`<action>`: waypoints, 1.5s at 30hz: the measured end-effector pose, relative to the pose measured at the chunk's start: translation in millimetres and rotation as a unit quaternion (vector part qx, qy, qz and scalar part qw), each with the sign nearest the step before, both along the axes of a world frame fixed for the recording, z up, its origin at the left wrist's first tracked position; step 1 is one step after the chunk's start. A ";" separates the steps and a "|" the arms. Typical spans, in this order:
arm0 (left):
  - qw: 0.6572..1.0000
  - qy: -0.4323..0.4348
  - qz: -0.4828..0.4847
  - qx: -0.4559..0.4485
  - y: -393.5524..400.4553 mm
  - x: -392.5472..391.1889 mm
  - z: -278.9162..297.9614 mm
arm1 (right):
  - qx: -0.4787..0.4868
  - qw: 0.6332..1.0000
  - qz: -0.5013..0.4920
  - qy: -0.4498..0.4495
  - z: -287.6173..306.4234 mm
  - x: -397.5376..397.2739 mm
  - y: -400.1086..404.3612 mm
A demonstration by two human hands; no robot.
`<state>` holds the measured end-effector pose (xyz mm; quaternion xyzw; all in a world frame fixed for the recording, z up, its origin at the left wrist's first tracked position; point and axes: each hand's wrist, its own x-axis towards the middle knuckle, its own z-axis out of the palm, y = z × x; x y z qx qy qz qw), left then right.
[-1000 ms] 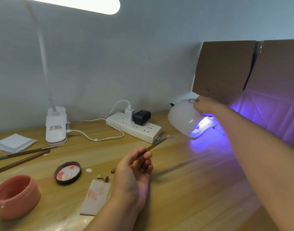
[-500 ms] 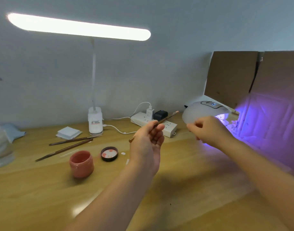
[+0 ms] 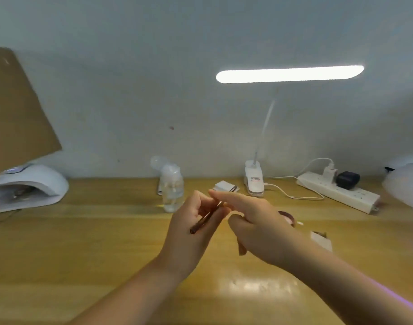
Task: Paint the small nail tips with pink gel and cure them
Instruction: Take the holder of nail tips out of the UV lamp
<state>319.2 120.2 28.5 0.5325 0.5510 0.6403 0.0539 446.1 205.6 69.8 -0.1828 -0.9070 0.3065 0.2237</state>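
My left hand (image 3: pixel 191 233) holds a thin brown brush (image 3: pixel 204 219) at the middle of the view, above the wooden desk (image 3: pixel 83 254). My right hand (image 3: pixel 259 226) meets it from the right; its index finger lies over the brush's upper end with the thumb below, pinching it. The brush tip is hidden between the fingers. A white curing lamp (image 3: pixel 27 186) sits unlit at far left. Another white curing lamp (image 3: pixel 404 184) shows blurred at the right edge. The pink-smeared gel lid (image 3: pixel 291 219) peeks out behind my right hand. A small card with nail tips (image 3: pixel 321 240) lies to its right.
A clear bottle (image 3: pixel 171 191) stands behind my hands. White pads (image 3: pixel 224 186), the lit desk lamp's base (image 3: pixel 254 181) and a power strip (image 3: pixel 336 192) with plugs and cable line the wall. Brown cardboard (image 3: pixel 15 109) leans at the far left.
The view has swung left, so the lit curing lamp has slid to the right edge. My right hand left that lamp and came to the brush in my left hand.
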 end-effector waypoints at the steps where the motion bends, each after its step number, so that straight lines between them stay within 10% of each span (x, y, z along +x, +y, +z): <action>1: 0.999 0.037 0.020 0.000 -12.1 -12.4 -1.0 | -0.028 1.000 0.012 -0.001 -3.2 -15.8 -5.6; 8: 0.940 0.163 0.251 -0.163 -72.7 -123.7 -33.3 | -0.096 0.994 0.007 0.045 -39.2 -112.0 -39.8; 16: 0.802 -0.045 0.543 -0.246 -140.7 -305.9 -54.9 | 0.172 0.984 -0.038 -0.002 -84.9 -174.7 -59.0; 28: 0.721 -0.021 0.549 -0.423 -128.1 -424.7 -57.2 | 0.224 0.974 -0.020 -0.006 -88.9 -179.1 -60.7; 35: 0.675 -0.061 0.624 -0.390 -113.4 -460.0 -65.3 | 0.243 0.969 -0.042 0.022 -87.4 -180.4 -62.6; 45: 0.700 -0.063 0.661 -0.263 -106.1 -461.0 -71.4 | 0.236 0.971 -0.030 0.010 -87.9 -180.0 -62.8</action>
